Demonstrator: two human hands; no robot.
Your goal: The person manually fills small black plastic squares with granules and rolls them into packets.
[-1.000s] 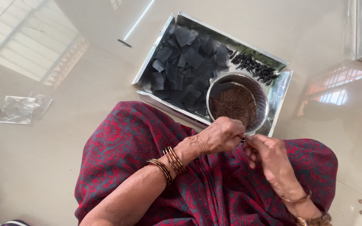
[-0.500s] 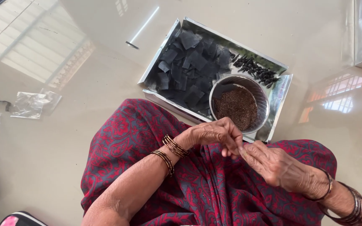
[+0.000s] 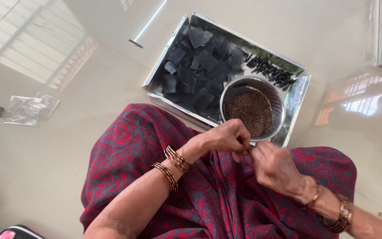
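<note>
**Hands pinched together over lap, just short of tray**

Left hand (image 3: 222,139) and right hand (image 3: 273,166) meeting fingertip to fingertip above red patterned cloth (image 3: 208,203); fingers curled, pinching something too small to identify. Just beyond: steel bowl (image 3: 279,99) of brown grains, sitting in silver tray (image 3: 299,90). Black paper squares (image 3: 197,71) piled at tray's left, dark rolled pieces (image 3: 273,71) along far edge. Clear plastic wrapper (image 3: 25,109) well apart on floor, left.

left hand (image 3: 224,139) | slid nearer right hand (image 3: 273,166) | fingertips meeting (over lap)
</note>
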